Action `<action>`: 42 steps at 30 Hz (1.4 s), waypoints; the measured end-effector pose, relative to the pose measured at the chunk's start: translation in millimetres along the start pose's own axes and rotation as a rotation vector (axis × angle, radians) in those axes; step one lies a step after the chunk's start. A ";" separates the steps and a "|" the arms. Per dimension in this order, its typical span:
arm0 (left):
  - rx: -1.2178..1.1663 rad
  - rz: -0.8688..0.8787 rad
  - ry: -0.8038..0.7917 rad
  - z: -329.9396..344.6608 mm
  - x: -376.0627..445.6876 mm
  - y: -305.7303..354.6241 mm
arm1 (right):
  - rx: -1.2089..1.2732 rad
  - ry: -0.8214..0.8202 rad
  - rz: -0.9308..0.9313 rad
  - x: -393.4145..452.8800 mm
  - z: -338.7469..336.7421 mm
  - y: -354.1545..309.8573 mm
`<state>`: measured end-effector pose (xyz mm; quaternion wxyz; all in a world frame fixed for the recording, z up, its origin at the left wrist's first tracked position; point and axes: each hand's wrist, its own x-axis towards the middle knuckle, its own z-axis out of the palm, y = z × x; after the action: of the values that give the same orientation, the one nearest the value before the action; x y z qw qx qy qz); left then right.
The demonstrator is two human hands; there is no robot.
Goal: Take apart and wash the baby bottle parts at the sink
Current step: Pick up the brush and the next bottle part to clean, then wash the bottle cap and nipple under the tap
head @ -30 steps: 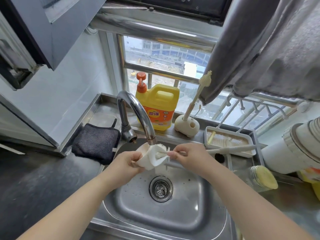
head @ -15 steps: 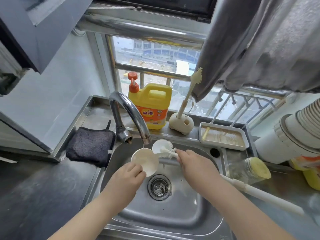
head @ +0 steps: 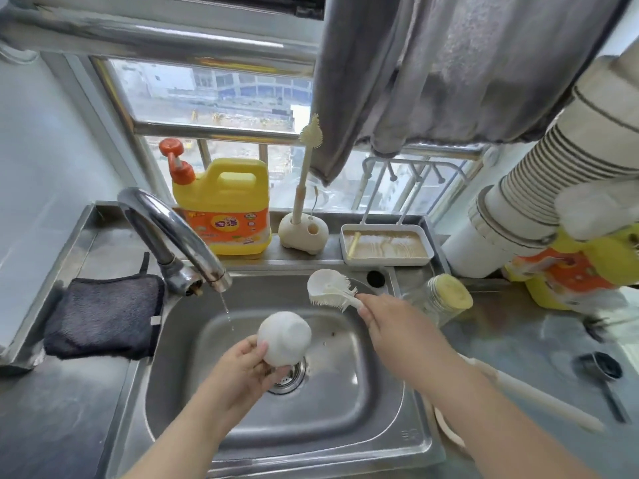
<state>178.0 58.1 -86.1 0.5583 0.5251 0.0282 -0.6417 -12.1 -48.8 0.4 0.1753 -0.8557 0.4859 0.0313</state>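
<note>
Your left hand [head: 238, 369] grips the white bottle cap [head: 284, 338], fingers curled round it, over the sink [head: 345, 440] drain. Your right hand [head: 390, 321] fingers clasp the brush [head: 330, 288] handle near the sink's rear edge.

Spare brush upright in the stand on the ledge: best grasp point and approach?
Pinch the spare brush mid-handle, from the sink side. The shaft stands near upright in the stand, the bristled tip is soft, and the curtain hangs close at its top right.

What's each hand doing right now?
Left hand: grips the white bottle cap over the sink.
Right hand: holds the white brush.
</note>
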 end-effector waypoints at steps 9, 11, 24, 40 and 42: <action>0.678 0.170 0.057 32.6 17.1 -10.1 | 0.025 -0.063 0.107 -10.9 2.0 26.6; 0.821 0.279 0.016 45.7 16.4 -7.1 | 0.081 -0.044 0.135 -12.4 -0.3 31.6; 0.228 0.188 -0.102 175.1 85.9 31.3 | 0.358 0.338 0.258 -14.9 -26.1 86.7; -0.160 -0.070 0.182 231.0 164.0 -12.6 | 0.356 0.308 0.273 11.4 -28.6 129.5; -0.132 -0.082 0.206 229.2 165.5 -13.0 | 0.369 0.308 0.274 12.3 -28.9 130.4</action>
<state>50.0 -193.4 -107.5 0.5589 0.5487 0.1490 -0.6036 -118.9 -129.3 -10.5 0.2465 -0.7302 0.6155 -0.1647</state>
